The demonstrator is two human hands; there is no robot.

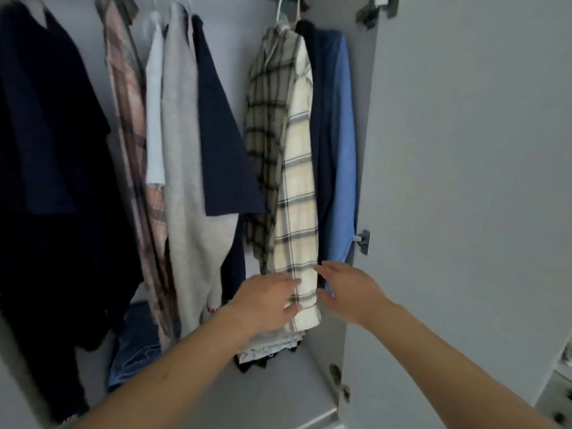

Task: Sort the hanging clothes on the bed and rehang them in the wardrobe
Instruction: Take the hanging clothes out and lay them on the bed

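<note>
Inside the wardrobe (359, 150), seen from the head camera, clothes hang in a row from hangers. Both hands reach in at the bottom of a cream plaid shirt (297, 212). It hangs near the right end of the row.

On one side, the left hand (266, 301) touches the shirt's hem. Its fingers are close together and a little bent, lying on the cloth. I cannot tell if they pinch it. On the other side, the right hand (346, 289) is just beside the shirt. Its fingers and thumb are spread wide, and they hold nothing.

Just left of the cream shirt hangs a green checked shirt (266, 134), touching it. To the right hang a dark navy garment (320, 134) and a blue shirt (342, 150), next to the wardrobe wall.

Farther left hang a navy T-shirt (219, 134), a long gray top (182, 150), a white top (154, 119), a pink plaid shirt (130, 103) and a big dark top (52, 134).

Down below, folded jeans (136, 351) and a small pile of cloth (272, 351) lie on the wardrobe floor. An open gray door (464, 181) stands at the right.
</note>
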